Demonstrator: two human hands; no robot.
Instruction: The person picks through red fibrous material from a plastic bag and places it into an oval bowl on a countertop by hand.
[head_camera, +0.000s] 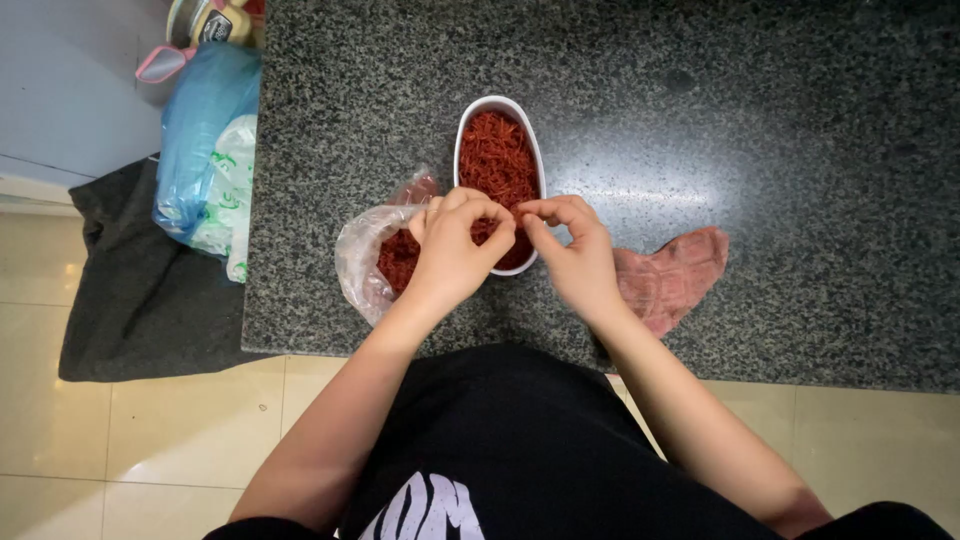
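The left hand (455, 245) and the right hand (572, 255) meet over the near end of a white oval dish (462, 130) that stands on a dark speckled granite counter (780, 150). The dish is filled with red shredded strands (497, 155). Both hands have fingertips pinched together; each appears to nip a small amount of the strands, though the exact item held is too small to confirm. The fingertips of the two hands are just beside each other.

A clear plastic bag (358, 255), open and containing more red strands, lies left of the dish, partly under the left hand. A pink cloth (675, 275) lies right of the right hand. A blue plastic bag (200, 130) sits at the far left counter edge.
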